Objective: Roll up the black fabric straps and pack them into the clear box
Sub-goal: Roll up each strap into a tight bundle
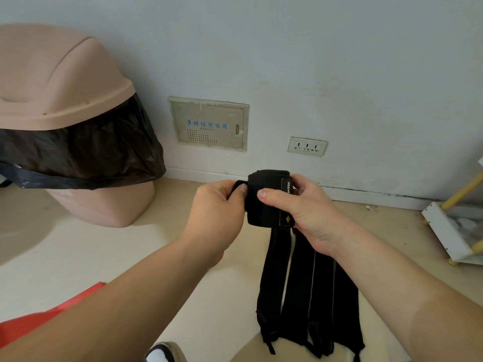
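Both hands raised, pinching strap roll (seemingly mid-wrap).

Both my bare forearms reach forward and meet in front of me. My left hand curls its fingers round a loop at the end of the rolled black strap. My right hand grips the roll from the right, thumb pressed across its front.
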A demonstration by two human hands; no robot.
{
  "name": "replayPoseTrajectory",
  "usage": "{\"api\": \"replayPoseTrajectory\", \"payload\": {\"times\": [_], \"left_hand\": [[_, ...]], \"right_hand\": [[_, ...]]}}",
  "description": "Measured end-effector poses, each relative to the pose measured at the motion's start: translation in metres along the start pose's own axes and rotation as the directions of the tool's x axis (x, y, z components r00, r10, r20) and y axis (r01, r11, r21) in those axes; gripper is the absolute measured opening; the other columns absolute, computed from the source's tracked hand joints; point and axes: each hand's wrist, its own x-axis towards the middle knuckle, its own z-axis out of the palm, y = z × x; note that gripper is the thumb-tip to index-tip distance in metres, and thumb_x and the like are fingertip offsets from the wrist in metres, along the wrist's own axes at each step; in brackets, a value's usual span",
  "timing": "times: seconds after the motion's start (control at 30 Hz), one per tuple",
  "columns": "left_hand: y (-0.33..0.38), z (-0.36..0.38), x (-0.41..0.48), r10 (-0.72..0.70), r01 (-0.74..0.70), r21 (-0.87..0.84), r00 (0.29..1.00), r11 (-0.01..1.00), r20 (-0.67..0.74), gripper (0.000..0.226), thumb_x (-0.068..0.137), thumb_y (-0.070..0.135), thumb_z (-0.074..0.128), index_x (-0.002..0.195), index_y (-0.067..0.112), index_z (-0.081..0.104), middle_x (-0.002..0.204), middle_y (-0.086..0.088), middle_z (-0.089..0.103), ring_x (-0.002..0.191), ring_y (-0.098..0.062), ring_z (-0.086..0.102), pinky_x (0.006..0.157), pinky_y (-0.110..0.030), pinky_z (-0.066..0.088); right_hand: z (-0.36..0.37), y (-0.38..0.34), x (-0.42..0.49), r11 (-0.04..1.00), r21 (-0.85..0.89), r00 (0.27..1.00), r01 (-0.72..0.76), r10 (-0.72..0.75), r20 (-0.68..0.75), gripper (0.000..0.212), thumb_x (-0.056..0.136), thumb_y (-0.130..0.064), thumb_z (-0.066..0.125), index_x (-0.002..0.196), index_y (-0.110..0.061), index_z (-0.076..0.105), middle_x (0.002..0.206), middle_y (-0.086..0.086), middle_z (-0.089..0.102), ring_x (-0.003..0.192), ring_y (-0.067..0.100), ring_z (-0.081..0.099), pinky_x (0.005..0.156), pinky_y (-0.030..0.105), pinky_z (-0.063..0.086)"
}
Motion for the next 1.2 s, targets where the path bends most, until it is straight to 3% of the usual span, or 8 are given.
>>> {"api": "replayPoseTrajectory", "payload": {"times": [0.23,0.4,0.57,0.73,0.87,0.97,1.07,1.2], "left_hand": [[0.005,0.005,-0.009,0.006,0.009,-0.092,0.986,0.996,0.165,0.048,0.107,0.000,0.040,0.113,0.028,0.078,0.107,0.007,0.082,0.109,-0.010,0.075,0.107,-0.036,0.055],[0.004,0.010,-0.017,-0.003,0.013,-0.035,0.962,0.999,0.274,0.065,0.090,-0.013,0.046,0.132,0.032,0.068,0.114,0.008,0.079,0.110,-0.005,0.070,0.088,-0.016,0.049],[-0.002,0.017,-0.022,-0.019,0.015,0.016,0.954,1.000,0.299,0.062,0.088,-0.010,0.047,0.124,0.038,0.066,0.107,0.000,0.078,0.082,-0.005,0.067,0.061,-0.012,0.049],[-0.002,0.017,-0.026,-0.069,0.063,0.028,0.940,0.998,0.333,0.063,0.090,-0.005,0.053,0.126,0.045,0.065,0.113,0.009,0.077,0.098,-0.002,0.070,0.074,-0.012,0.050],[0.000,0.015,-0.032,-0.076,0.068,0.035,0.925,0.997,0.372,0.059,0.091,-0.002,0.058,0.126,0.045,0.066,0.107,0.012,0.077,0.088,0.008,0.069,0.065,-0.004,0.049],[0.003,0.012,-0.033,-0.096,0.087,0.039,0.907,0.995,0.410,0.051,0.092,0.002,0.061,0.124,0.041,0.068,0.108,0.013,0.078,0.085,0.010,0.069,0.065,-0.005,0.049],[0.010,0.009,-0.030,-0.110,0.113,0.020,0.888,0.993,0.447,0.044,0.097,0.005,0.060,0.119,0.041,0.072,0.111,0.019,0.078,0.098,0.010,0.068,0.082,-0.014,0.049],[0.009,-0.005,-0.014,-0.180,0.211,-0.094,0.948,0.973,0.264,0.036,0.099,0.003,0.062,0.128,0.021,0.070,0.115,0.004,0.079,0.112,-0.012,0.073,0.100,-0.036,0.058]], "right_hand": [[0.007,0.003,-0.003,0.997,-0.053,0.994,0.058,-0.062,-0.090,0.049,0.074,-0.024,0.095,0.116,-0.024,0.070,0.104,-0.002,0.081,0.096,0.016,0.080,0.082,0.032,0.065],[0.006,0.005,-0.002,1.000,-0.011,0.989,-0.007,0.005,-0.146,0.046,0.075,-0.031,0.095,0.115,-0.025,0.072,0.105,0.000,0.082,0.099,0.022,0.079,0.089,0.042,0.064],[0.007,0.009,-0.004,0.999,0.024,0.978,-0.046,0.050,-0.203,0.044,0.077,-0.028,0.094,0.115,-0.024,0.073,0.106,0.001,0.081,0.096,0.020,0.080,0.088,0.042,0.065],[0.006,0.013,-0.003,0.993,0.020,0.971,-0.113,0.114,-0.211,0.041,0.079,-0.032,0.091,0.115,-0.023,0.074,0.106,0.005,0.081,0.092,0.024,0.081,0.089,0.046,0.066],[0.004,0.019,-0.004,0.985,0.021,0.970,-0.173,0.174,-0.172,0.039,0.083,-0.035,0.088,0.117,-0.022,0.073,0.103,0.005,0.083,0.088,0.022,0.082,0.069,0.033,0.062],[-0.004,0.017,-0.004,0.976,0.005,0.970,-0.220,0.219,-0.105,0.036,0.087,-0.034,0.085,0.119,-0.022,0.074,0.106,0.005,0.083,0.096,0.023,0.081,0.079,0.037,0.063],[-0.020,0.009,-0.003,0.959,0.050,0.960,-0.280,0.281,-0.007,0.043,0.083,-0.038,0.085,0.121,-0.019,0.076,0.115,0.008,0.082,0.106,0.023,0.077,0.097,0.046,0.061],[-0.034,0.004,-0.006,0.926,0.162,0.940,-0.340,0.328,0.095,0.048,0.080,-0.033,0.080,0.123,-0.012,0.077,0.122,0.014,0.079,0.110,0.031,0.075,0.107,0.054,0.054]]}}
